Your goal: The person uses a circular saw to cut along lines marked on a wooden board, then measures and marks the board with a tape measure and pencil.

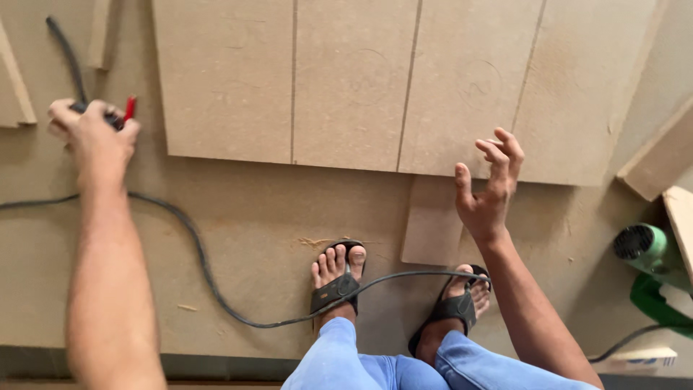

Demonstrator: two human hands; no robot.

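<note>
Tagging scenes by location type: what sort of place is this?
Likely a woodworking or carpentry workshop. Large tan fibreboard panels with cut grooves cover the floor, a green power tool lies at right, and the left hand grips a dark tool with a black cable.

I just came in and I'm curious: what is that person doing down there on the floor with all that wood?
A person in sandals stands on big brown boards. The left hand is closed around the dark handle of a tool with a red part, with a black cord trailing past the feet. The right hand is open and empty, hovering over a small board. A green power tool lies at the right.
</note>
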